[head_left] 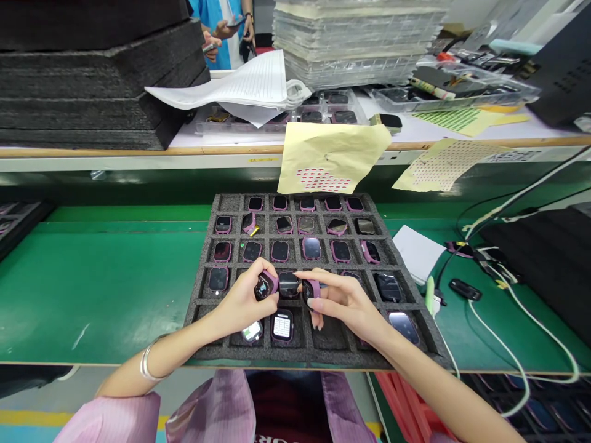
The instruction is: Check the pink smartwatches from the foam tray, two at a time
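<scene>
My left hand [243, 306] pinches a purple-cased smartwatch body [266, 285] whose lit screen faces up. Between thumb and fingers, my right hand [346, 299] grips a second purple smartwatch body [310, 290], turned on edge. Both are over a black foam tray [329, 338] divided into square compartments, most with a strapless watch in them. Between my hands a dark-screened watch [289, 285] rests in its compartment. Below it lies a watch with a white grid on its screen [282, 325]. Another lit watch [252, 331] is partly covered by my left hand.
Stacked black foam trays [92, 86] and clear plastic trays [346, 43] stand on the shelf behind. Yellow sticker sheets [330, 151] hang over its edge. White cables [512, 295] and a small black device [465, 289] lie on the green bench [115, 277] at right.
</scene>
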`<state>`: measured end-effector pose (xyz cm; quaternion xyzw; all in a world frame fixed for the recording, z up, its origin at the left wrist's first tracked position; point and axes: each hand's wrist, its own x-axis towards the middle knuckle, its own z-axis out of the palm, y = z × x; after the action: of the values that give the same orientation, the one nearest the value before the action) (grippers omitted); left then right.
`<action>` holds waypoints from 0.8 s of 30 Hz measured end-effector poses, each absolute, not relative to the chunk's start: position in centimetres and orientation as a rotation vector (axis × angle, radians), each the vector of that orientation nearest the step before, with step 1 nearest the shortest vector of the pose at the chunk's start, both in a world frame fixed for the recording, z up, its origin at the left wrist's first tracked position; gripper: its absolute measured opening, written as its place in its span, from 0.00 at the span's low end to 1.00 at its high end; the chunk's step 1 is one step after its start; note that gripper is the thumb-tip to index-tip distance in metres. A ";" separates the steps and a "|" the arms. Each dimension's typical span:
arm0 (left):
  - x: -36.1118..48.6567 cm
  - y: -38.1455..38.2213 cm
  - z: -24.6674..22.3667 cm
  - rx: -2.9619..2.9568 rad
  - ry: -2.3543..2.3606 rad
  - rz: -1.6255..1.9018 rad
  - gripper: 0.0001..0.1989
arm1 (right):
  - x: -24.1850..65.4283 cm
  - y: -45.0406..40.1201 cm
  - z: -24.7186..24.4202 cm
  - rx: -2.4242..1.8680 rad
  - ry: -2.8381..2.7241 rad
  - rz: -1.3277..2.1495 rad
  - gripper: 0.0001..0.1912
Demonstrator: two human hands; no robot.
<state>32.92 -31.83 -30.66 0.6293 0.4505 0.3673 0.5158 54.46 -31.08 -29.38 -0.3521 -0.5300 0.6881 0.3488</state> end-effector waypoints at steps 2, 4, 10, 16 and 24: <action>32.9 -31.8 -30.7 1.494 1.071 0.900 0.11 | 54.5 -31.1 -29.4 -0.900 -1.369 1.782 0.22; 32.8 -31.8 -30.7 1.498 1.068 0.910 0.11 | 54.6 -31.1 -29.4 -0.888 -1.367 1.788 0.22; 32.7 -31.8 -30.7 1.519 1.096 0.912 0.11 | 54.8 -31.1 -29.6 -0.875 -1.377 1.784 0.21; 32.6 -31.8 -30.6 1.537 1.123 0.933 0.11 | 54.9 -31.0 -29.7 -0.822 -1.326 1.771 0.21; 32.6 -31.8 -30.5 1.519 1.119 1.008 0.11 | 55.4 -30.7 -30.2 -0.775 -1.358 1.782 0.23</action>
<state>32.64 -31.75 -30.47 0.6226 0.4590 0.4131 0.4807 55.41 -30.68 -30.19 -0.3031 -0.5307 0.6964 0.3762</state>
